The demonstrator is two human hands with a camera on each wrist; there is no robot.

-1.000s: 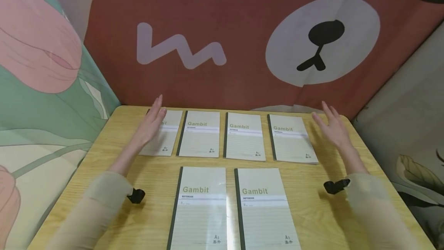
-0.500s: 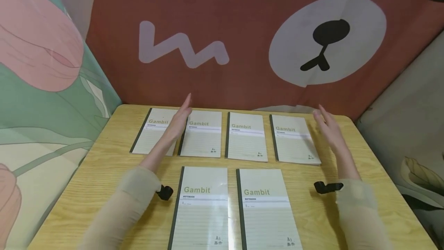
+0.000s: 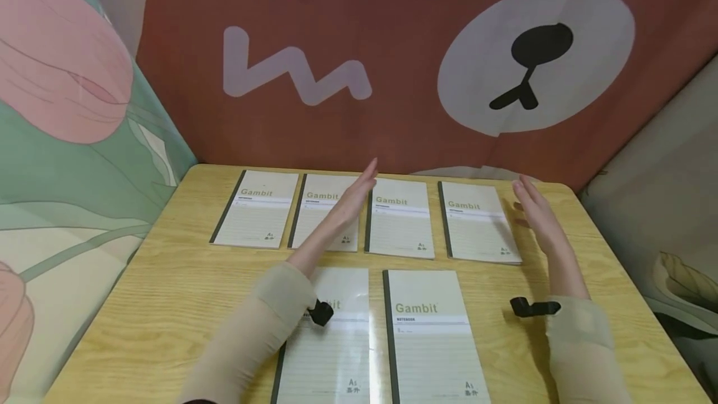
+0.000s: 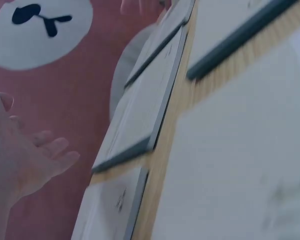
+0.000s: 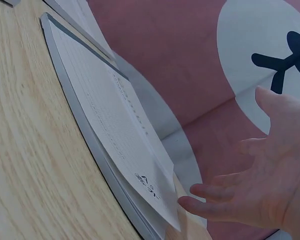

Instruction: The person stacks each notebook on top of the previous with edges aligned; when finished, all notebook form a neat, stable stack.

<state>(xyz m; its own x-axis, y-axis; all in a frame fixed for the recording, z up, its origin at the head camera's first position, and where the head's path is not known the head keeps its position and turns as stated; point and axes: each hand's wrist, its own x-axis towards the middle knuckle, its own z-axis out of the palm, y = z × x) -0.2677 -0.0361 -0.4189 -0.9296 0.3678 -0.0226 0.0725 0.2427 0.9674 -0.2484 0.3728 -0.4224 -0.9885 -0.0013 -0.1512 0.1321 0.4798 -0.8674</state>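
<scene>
Several white Gambit notebooks with dark spines lie flat on a wooden table (image 3: 157,304). My left hand (image 3: 349,203) is raised over the gap between the second back-row notebook (image 3: 320,217) and the third one (image 3: 399,223), fingers straight and holding nothing. Beside the rightmost back notebook (image 3: 477,226), my right hand (image 3: 540,214) hovers with extended fingers, also holding nothing. In the right wrist view that notebook (image 5: 110,120) lies by my fingertips. The front-left notebook (image 3: 331,360) is partly covered by my left forearm; the front-right notebook (image 3: 432,354) shows in full width.
The leftmost back notebook (image 3: 255,211) lies near the table's far left corner. A red fabric backdrop (image 3: 280,129) with a cartoon face hangs behind the table's far edge. Patterned cloths stand on the left (image 3: 67,67) and right (image 3: 667,173). Each wrist carries a small black camera mount (image 3: 533,307).
My left hand has swept right, from over the leftmost back notebook to between the second and third. The right hand has stayed near the rightmost notebook, shifting only slightly. The notebooks keep their places.
</scene>
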